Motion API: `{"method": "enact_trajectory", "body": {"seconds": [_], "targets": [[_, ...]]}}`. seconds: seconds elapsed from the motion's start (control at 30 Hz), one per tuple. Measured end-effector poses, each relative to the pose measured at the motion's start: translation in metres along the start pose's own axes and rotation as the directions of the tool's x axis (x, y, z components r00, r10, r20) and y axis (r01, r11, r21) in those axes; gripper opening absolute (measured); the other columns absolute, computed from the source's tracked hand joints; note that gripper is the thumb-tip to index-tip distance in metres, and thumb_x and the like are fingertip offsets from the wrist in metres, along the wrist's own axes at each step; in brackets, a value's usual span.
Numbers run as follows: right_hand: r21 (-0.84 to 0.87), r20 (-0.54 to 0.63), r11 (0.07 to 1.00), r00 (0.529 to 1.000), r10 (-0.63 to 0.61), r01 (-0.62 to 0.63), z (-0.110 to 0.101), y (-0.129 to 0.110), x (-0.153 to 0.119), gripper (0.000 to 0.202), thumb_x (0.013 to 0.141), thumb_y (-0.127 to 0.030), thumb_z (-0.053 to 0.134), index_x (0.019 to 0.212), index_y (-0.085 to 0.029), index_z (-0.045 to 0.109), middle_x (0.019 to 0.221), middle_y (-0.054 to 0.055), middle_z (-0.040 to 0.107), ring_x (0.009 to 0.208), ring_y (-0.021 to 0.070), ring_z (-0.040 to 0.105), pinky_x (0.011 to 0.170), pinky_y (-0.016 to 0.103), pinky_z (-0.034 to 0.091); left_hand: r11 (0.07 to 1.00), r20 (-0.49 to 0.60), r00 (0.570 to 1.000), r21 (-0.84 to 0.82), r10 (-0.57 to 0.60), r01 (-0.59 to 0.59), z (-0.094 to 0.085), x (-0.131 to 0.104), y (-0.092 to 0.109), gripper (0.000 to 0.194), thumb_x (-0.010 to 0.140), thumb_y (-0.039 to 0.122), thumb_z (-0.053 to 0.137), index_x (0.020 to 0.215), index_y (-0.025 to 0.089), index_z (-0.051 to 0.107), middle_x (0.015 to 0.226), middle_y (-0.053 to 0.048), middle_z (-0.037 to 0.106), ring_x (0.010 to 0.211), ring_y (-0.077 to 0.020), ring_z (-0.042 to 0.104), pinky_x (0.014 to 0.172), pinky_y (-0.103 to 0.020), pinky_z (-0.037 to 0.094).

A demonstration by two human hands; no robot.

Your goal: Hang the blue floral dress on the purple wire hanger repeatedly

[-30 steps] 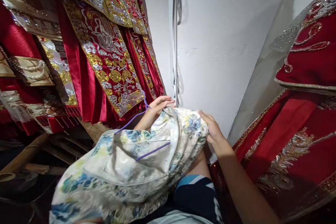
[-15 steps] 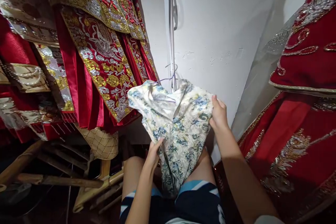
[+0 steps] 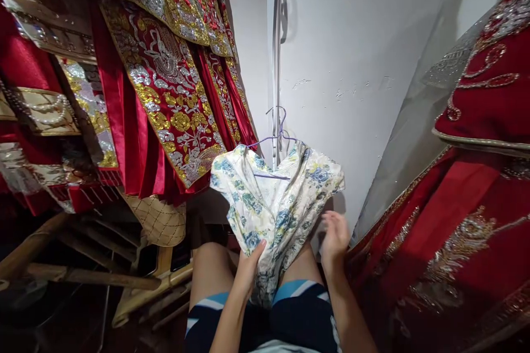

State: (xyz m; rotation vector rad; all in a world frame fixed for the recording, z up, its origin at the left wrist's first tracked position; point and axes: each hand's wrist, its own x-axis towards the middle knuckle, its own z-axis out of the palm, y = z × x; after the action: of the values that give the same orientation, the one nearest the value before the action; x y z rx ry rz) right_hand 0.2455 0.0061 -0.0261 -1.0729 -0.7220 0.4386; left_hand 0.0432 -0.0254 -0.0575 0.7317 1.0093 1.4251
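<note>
A white garment with a blue and green floral print (image 3: 279, 215) hangs on a thin purple wire hanger (image 3: 271, 138) in front of me. Its V-shaped neckline lies open, and its lower part drops between my legs. My left hand (image 3: 250, 265) pinches the cloth at the left side of the waist, with the thumb on top and the other fingers mostly hidden beneath. Beside the garment's right edge, my right hand (image 3: 336, 237) is apart from the cloth, its fingers loosely bent and slightly blurred, with nothing visible in it.
Red costumes with gold and silver embroidery (image 3: 178, 99) hang at the left. Another beaded red garment (image 3: 467, 204) is at the right, near clear plastic. A bamboo frame (image 3: 95, 278) stands low left. A narrow metal upright (image 3: 276, 55) runs along the white wall (image 3: 351, 38).
My right hand has let go of the garment's right shoulder and moved down beside it. The garment hangs straighter and slightly lower in view. My left hand keeps its hold.
</note>
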Motion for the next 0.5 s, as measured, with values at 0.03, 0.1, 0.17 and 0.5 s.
{"method": "enact_trajectory", "body": {"seconds": [0.03,0.1,0.17,0.5], "targets": [[-0.057,0.254,0.996,0.963,0.086,-0.074,0.006,0.002,-0.008,0.036,0.084,-0.054,0.057,0.084,-0.019,0.061,0.076,0.005,0.064,0.069,0.0193,0.059,0.063,0.030,0.046,1.000,-0.006,1.000,0.010,0.007,-0.006,0.001,-0.002,0.001,0.076,0.069,0.037,0.084,0.138,0.023,0.054,0.136,-0.012,0.061,0.139,-0.0329,0.043,0.117,-0.045,0.033],[-0.200,0.683,0.964,0.681,0.266,-0.176,0.021,0.001,-0.023,0.045,0.086,-0.061,0.052,0.070,-0.020,0.059,0.060,0.002,0.061,0.054,0.0165,0.053,0.053,0.028,0.040,0.999,0.038,0.999,0.016,0.037,-0.038,0.004,-0.005,0.002,0.078,0.070,0.039,0.083,0.140,0.021,0.052,0.137,-0.013,0.060,0.137,-0.0342,0.045,0.117,-0.046,0.034],[-0.282,0.797,0.943,0.505,0.331,-0.175,0.034,-0.003,-0.035,0.051,0.088,-0.065,0.049,0.062,-0.021,0.052,0.050,0.000,0.055,0.047,0.0138,0.048,0.050,0.026,0.035,0.997,0.109,0.991,0.010,0.073,-0.075,0.004,-0.007,0.006,0.078,0.072,0.040,0.081,0.141,0.018,0.051,0.136,-0.015,0.061,0.133,-0.0347,0.049,0.116,-0.048,0.035],[-0.212,0.813,0.969,0.526,0.248,-0.129,0.029,-0.018,-0.037,0.046,0.092,-0.059,0.047,0.066,-0.021,0.053,0.051,-0.004,0.047,0.051,0.0128,0.044,0.053,0.026,0.033,0.993,0.218,0.974,0.091,0.057,-0.078,-0.006,-0.015,0.018,0.078,0.070,0.040,0.081,0.140,0.018,0.053,0.133,-0.015,0.063,0.131,-0.0332,0.052,0.115,-0.048,0.035]]}}
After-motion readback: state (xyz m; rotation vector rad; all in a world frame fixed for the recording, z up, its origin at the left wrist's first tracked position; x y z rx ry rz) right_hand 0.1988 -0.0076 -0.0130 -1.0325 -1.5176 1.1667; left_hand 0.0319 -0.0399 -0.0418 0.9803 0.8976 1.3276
